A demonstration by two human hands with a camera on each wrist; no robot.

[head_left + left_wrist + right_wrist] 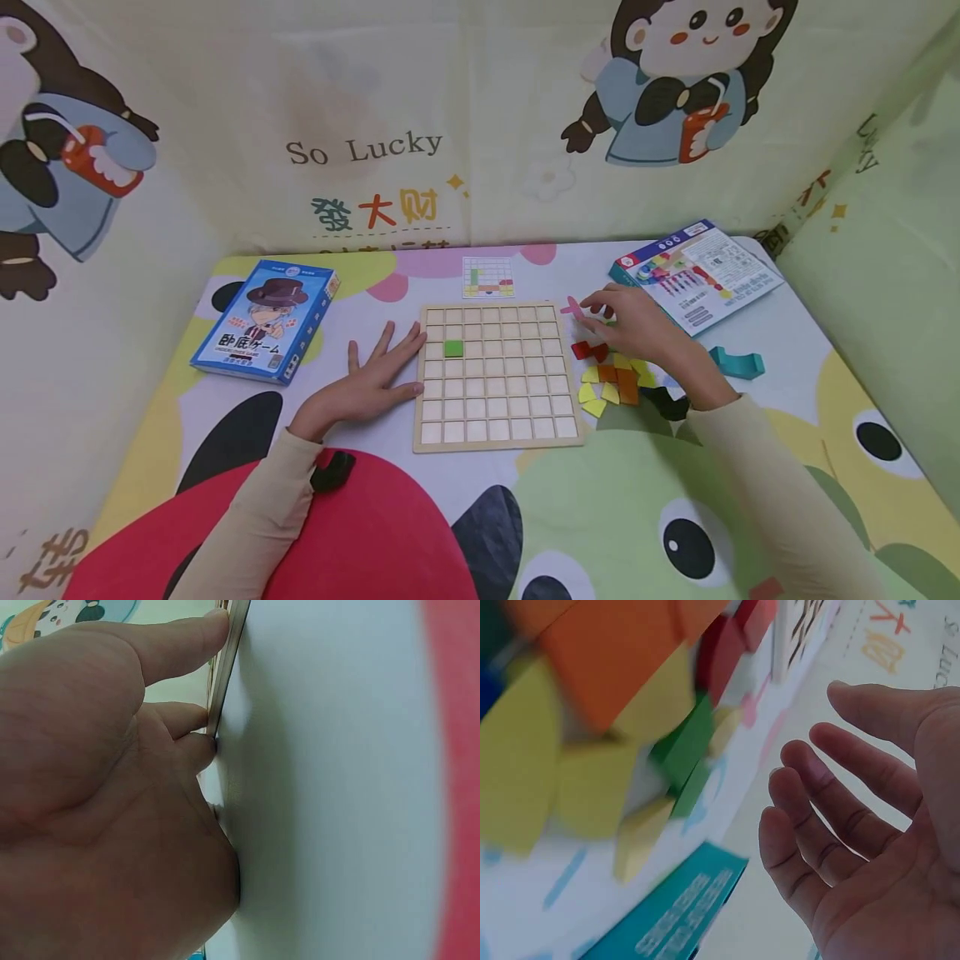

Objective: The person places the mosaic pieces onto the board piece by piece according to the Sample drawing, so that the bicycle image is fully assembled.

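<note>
A wooden grid board (495, 447) lies flat on the table, with one green square tile (453, 348) in its upper left part. My left hand (365, 383) is spread on the tabletop, its thumb and fingertips against the board's left edge; the left wrist view shows the thumb (187, 646) on that edge. To the right of the board, my right hand (633, 321) hovers over loose pieces, fingers loosely bent and apart, holding nothing. Its fingertips are near a small pink shape (572, 307). Below it lie red (581, 350), orange (627, 387) and yellow pieces (587, 393); green pieces (686, 746) show in the right wrist view.
A small printed grid card (488, 277) lies just behind the board. On the left stands a blue game box (262, 321); a second box (697, 275) lies at the back right. A teal curved item (738, 364) is beside my right forearm. A printed cloth wall (510, 200) closes the back.
</note>
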